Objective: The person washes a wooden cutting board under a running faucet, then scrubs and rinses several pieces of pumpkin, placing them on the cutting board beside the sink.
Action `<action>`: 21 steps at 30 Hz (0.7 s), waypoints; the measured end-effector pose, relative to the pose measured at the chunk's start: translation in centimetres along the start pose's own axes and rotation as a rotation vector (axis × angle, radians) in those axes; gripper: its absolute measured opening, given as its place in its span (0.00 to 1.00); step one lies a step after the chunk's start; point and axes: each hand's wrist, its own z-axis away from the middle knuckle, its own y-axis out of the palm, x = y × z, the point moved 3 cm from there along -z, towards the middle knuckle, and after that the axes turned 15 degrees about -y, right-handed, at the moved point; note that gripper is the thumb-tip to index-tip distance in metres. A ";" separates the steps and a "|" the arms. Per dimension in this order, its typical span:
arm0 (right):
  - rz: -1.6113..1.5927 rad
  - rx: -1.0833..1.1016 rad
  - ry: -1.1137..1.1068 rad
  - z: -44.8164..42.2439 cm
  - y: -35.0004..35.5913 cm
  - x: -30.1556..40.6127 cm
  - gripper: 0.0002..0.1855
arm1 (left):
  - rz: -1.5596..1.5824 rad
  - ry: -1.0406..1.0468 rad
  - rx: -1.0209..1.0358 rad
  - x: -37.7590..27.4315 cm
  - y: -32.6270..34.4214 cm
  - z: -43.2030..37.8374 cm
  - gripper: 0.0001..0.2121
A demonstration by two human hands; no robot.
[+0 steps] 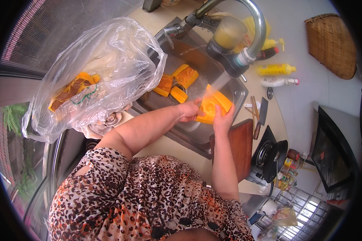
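A large orange piece of pumpkin (212, 104) is held between both hands above the right part of the steel sink (196, 135), under water spraying from the faucet (236, 64). My left hand (190, 111) grips its lower left edge. On the right side, my right hand (223, 119) holds it with the thumb across its face. Several smaller pumpkin chunks (185, 76) lie in the sink near the drain. To the left, a clear plastic bag (117, 60) contains pumpkin peelings or scraps (74, 89).
A brown wooden cutting board (241, 147) leans at the sink's right corner. Beyond the faucet are a blender-like appliance (227, 36) and a yellow bottle (276, 69). A knife (257, 129) lies near a gas burner (264, 152). A crumpled towel (104, 125) sits below the bag.
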 end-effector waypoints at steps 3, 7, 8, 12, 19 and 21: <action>0.013 0.014 -0.098 -0.5 -0.2 0.7 0.26 | 0.058 -0.005 0.085 0.2 -0.6 -0.7 0.33; 0.110 0.046 -0.179 -0.6 0.1 1.3 0.26 | 0.047 0.043 0.098 0.2 -0.5 -1.1 0.32; 0.160 0.050 -0.193 -0.6 0.2 1.3 0.26 | 0.006 0.076 0.042 0.3 -0.6 -1.3 0.31; 0.125 0.044 -0.150 -0.2 0.3 1.3 0.26 | -0.317 0.165 -0.240 0.2 0.4 -0.7 0.27; 0.101 0.027 -0.141 -0.6 -0.2 1.3 0.25 | -0.141 0.078 -0.147 0.0 -1.6 -2.4 0.19; 0.044 0.013 -0.120 -1.0 -0.8 1.2 0.24 | -0.080 0.004 -0.065 -0.1 -1.8 -2.2 0.19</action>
